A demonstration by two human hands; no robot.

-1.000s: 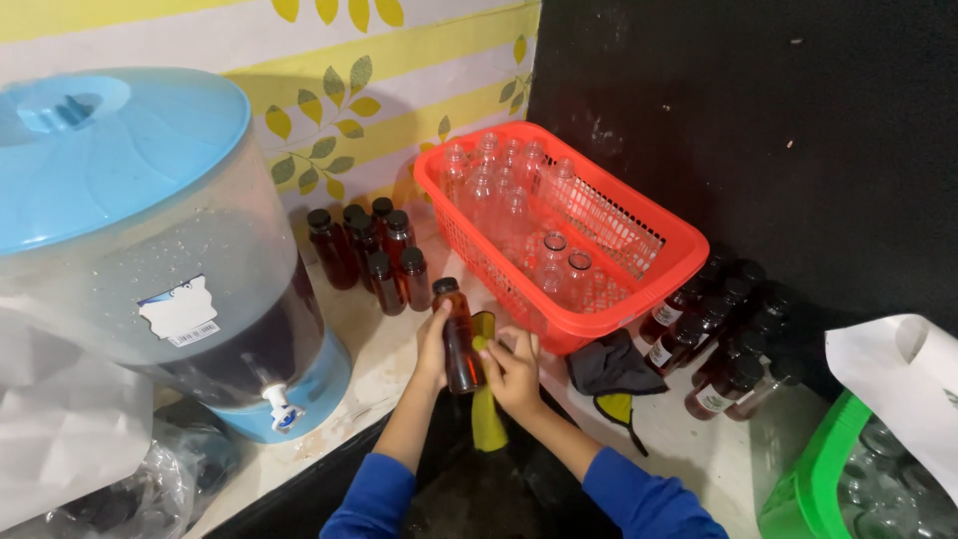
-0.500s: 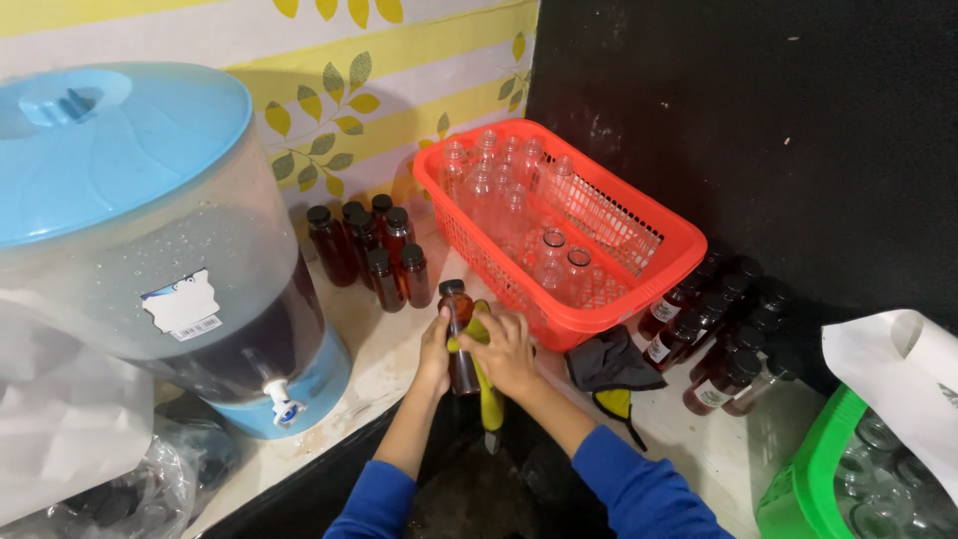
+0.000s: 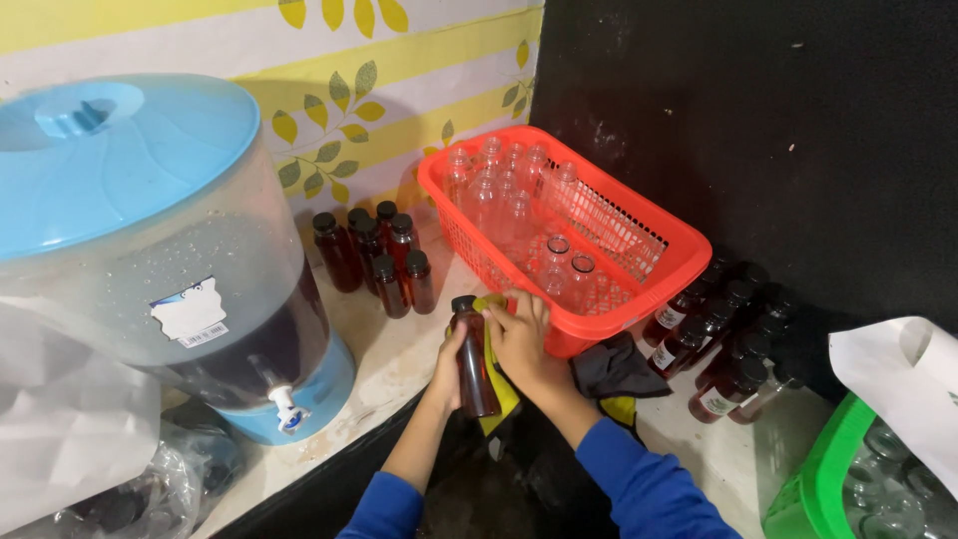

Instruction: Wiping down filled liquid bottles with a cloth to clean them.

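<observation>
Since the earlier frame, we are seeing the dark bottle (image 3: pixel 474 361) sitting slightly more upright, at the near edge of the counter (image 3: pixel 389 359). Far left, the water dispenser (image 3: pixel 150 260) is standing; right, the red basket (image 3: pixel 589 240) is holding clear bottles. Our left hand (image 3: pixel 449 364) is gripping the bottle; our right hand (image 3: pixel 519 334) is pressing a yellow cloth (image 3: pixel 496 384) against it.

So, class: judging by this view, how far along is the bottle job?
Done: dark filled bottles stand capped by the wall. In hand: the left hand holds one filled bottle while the right hand presses a yellow cloth on it. Left: clear empty bottles in the red basket.
</observation>
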